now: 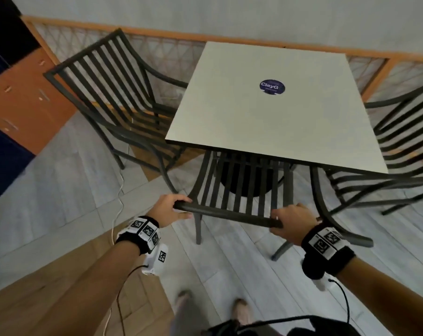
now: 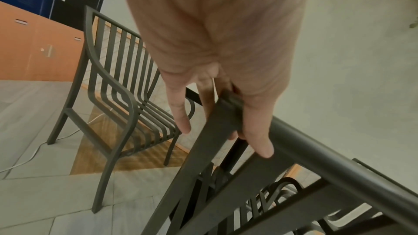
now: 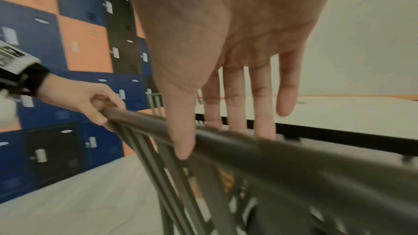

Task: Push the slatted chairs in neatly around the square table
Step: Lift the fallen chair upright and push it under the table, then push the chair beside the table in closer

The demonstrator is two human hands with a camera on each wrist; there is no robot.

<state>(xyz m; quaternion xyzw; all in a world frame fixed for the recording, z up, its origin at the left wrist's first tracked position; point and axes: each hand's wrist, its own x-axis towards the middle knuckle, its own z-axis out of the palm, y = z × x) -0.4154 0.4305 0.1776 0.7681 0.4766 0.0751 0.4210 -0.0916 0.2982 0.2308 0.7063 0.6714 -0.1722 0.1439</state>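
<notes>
The square white table (image 1: pixel 266 122) carries a round blue sticker. The near slatted chair (image 1: pixel 230 214) stands at its front edge, seat under the top. My left hand (image 1: pixel 179 208) grips the left end of its top rail, and my right hand (image 1: pixel 282 219) holds the right end, thumb on the near side. In the left wrist view my left hand (image 2: pixel 225 139) wraps the rail corner of this chair (image 2: pixel 316 149). In the right wrist view the right hand (image 3: pixel 224 140) straddles the rail (image 3: pixel 271 153). A second chair (image 1: pixel 103 88) stands angled out at the left. A third chair (image 1: pixel 404 141) sits at the right.
Orange and blue lockers (image 1: pixel 23 93) line the left wall. A wood-framed lattice railing (image 1: pixel 157 44) runs behind the table. A white cable (image 1: pixel 119 202) trails over the floor near the left chair. The table's black pedestal (image 1: pixel 247 180) shows through the slats. My feet (image 1: pixel 239 309) are just behind the chair.
</notes>
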